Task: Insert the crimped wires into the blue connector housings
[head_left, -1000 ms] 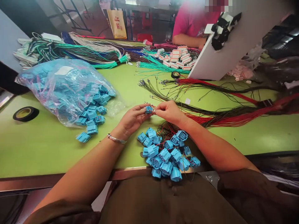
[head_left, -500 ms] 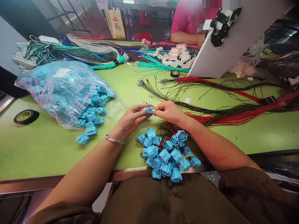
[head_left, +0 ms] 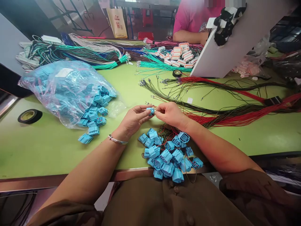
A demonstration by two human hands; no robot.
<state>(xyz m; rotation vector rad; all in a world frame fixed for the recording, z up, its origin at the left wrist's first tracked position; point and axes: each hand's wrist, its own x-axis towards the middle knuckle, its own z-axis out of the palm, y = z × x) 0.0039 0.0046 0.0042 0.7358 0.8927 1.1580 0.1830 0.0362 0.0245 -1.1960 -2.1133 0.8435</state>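
Between the thumb and fingers of my left hand [head_left: 135,118] is a small blue connector housing [head_left: 150,110]. My right hand [head_left: 169,113] is pinched closed right against the connector's right side. A thin wire seems to run between its fingertips and the housing, though the fingers cover most of it. Just below both hands lies a heap of blue connectors [head_left: 166,156] with red and black wires attached, reaching the table's front edge. Behind and right of my right hand stretches a bundle of red and black wires [head_left: 211,114] with metal terminals at their left ends.
A clear plastic bag [head_left: 63,91] spills blue connectors at left, near a black tape roll [head_left: 29,116]. Green and white wire bundles [head_left: 101,53] and white connectors [head_left: 184,56] lie at the back. A white panel [head_left: 225,47] stands at right; a person in pink [head_left: 188,22] sits behind.
The blue connector has turned slightly in my left fingers, so its face with the holes shows less. My right hand stays pinched beside it. The whole view has shifted a little.
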